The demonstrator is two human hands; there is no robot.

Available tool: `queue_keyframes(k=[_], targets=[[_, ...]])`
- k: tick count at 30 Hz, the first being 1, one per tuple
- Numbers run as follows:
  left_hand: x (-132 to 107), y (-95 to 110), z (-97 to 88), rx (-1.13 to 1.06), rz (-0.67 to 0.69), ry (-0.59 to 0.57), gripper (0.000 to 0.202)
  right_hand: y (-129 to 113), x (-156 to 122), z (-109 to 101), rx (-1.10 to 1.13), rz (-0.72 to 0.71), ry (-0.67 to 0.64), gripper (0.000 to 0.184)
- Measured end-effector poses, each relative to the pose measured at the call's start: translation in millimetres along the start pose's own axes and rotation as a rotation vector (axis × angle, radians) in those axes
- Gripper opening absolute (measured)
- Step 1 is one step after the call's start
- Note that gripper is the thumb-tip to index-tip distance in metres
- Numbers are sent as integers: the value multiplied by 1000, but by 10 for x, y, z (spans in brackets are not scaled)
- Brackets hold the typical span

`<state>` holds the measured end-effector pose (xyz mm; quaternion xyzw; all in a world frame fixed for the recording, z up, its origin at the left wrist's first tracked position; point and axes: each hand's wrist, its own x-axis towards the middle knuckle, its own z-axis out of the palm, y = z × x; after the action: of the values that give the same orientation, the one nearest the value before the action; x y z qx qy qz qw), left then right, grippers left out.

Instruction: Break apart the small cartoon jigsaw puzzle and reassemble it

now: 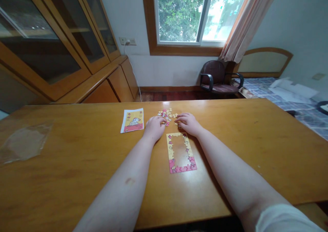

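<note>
A loose pile of jigsaw puzzle pieces (pixel 166 114) in yellow, pink and white lies on the wooden table. My left hand (pixel 155 124) rests at the pile's left side, fingers slightly bent and touching pieces. At the right side, my right hand (pixel 189 123) has its fingers apart over a few pieces, partly hiding them. Nearer to me lies a joined puzzle border (pixel 182 169), yellow above and pink below, with bare table inside it. Left of my left hand is a reference picture card (pixel 132 120) showing a white cartoon animal on yellow and pink.
A clear plastic bag (pixel 25 141) lies flat at the table's (pixel 77 177) left. Glass-door cabinets (pixel 69 30) stand along the left wall. Beyond the table are an office chair (pixel 216 75), a window (pixel 184 17) and a bed (pixel 279 88).
</note>
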<state>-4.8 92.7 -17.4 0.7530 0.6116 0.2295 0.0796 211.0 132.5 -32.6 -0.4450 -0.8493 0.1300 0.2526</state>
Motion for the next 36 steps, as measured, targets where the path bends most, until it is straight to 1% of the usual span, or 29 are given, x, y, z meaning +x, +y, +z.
queue_keyframes(k=[3,8,10,11,13,15,17,18,20,22,23,24,26,30,36], targets=[[0,6,-6,0,-16,-15,34,4,0,9,-39,52,12,23],[-6,16,-19,-8,-53,-41,36,54,4,9,-84,199,86,23],[-7,13,-14,-7,-51,-44,37,66,5,7,-74,230,111,25],[-7,12,-12,-5,-51,-46,38,65,4,7,-62,223,119,25],[-5,12,-8,0,-55,-47,38,51,-1,10,-37,165,120,26],[-4,18,-10,4,-60,-43,39,29,-8,16,-30,75,87,26],[-3,26,-16,6,-65,-42,39,14,-13,23,-53,33,49,25],[-3,29,-19,7,-66,-42,40,12,-14,26,-72,43,38,24],[-3,28,-25,10,-67,-41,41,19,-15,27,-112,116,46,23],[-3,21,-27,18,-64,-40,42,31,-15,19,-131,198,85,24],[-4,18,-28,25,-62,-41,43,35,-16,12,-128,217,107,24],[-4,15,-28,34,-60,-44,44,36,-16,2,-116,215,125,23],[-6,18,-28,48,-57,-57,44,29,-17,-22,-70,165,145,21],[-13,49,-33,40,-31,-86,40,6,-16,-58,13,57,132,32],[-22,82,-42,30,2,-104,38,-5,-13,-57,52,17,99,34]])
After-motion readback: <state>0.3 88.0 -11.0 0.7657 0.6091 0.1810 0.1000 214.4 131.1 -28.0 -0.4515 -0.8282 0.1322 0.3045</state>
